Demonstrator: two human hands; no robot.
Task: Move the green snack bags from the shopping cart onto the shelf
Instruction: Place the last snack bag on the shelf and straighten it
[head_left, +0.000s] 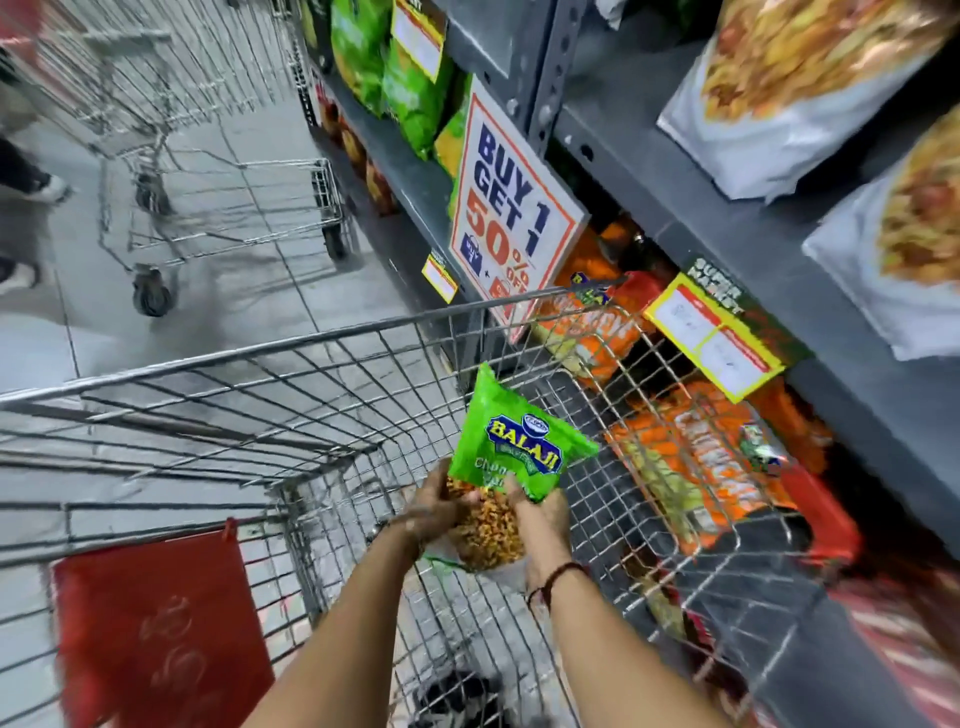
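A green snack bag (506, 441) with a blue and yellow logo is held up inside the wire shopping cart (270, 353). Its lower part is clear and shows brown snack pieces. My left hand (439, 496) grips the bag's lower left side. On its lower right side sits my right hand (540, 512), a dark thread around the wrist. More green snack bags (395, 73) stand on the grey shelf (415, 171) at the upper middle, beyond the cart's front.
A "Buy 1 Get 1 50% off" sign (511, 208) hangs from the shelf edge above the cart. Orange bags (691, 457) fill the lower shelf at right, white bags (789, 104) the one above. A second cart (208, 171) and a person's feet are at far left.
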